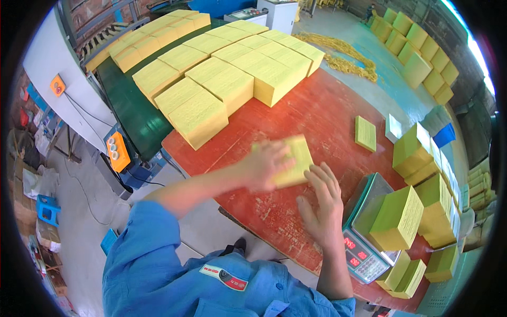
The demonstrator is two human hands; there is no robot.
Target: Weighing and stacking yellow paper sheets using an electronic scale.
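A small stack of yellow paper sheets (299,152) lies on the red tabletop (253,208) in front of me. My left hand (266,165), somewhat blurred, rests over its left part with the fingers lying flat across the top. At the stack's right edge is my right hand (323,203), fingers stretched out and thumb apart; I cannot tell whether its fingertips touch the paper. To the right of that hand stands a digital scale (364,253) with a thick yellow paper block (398,216) on its pan.
Rows of yellow paper blocks (222,79) cover the far left tabletop and green conveyor belt (127,113). A thin stack (365,133) lies far right. More blocks (438,206) line the right edge. An orange button box (117,151) is at left.
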